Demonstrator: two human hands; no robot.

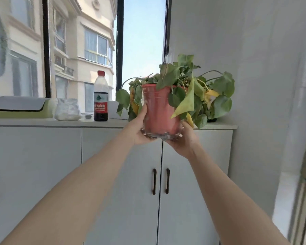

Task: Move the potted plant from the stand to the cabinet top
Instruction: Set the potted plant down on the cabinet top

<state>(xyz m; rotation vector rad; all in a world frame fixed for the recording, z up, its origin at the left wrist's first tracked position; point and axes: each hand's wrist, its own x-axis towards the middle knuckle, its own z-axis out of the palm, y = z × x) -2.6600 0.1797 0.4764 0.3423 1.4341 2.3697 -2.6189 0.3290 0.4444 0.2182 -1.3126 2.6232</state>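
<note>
The person has both hands cupped under the potted plant (pixel 160 110), left hand (pixel 140 131) and right hand (pixel 184 140) wrapped around the base, so the grip is full of pot. The pot sits in the air in front of the cabinet's edge, not down yet. Probably best to lift a touch, clear the lip, then lower it flat onto the bare patch of cabinet top (pixel 223 126), minding the droopy leaves. Further back along the top: a bottle (pixel 101 98), a lumpy white bag (pixel 67 110), a green-and-white bin (pixel 21 107), then the window (pixel 143 41).
</note>
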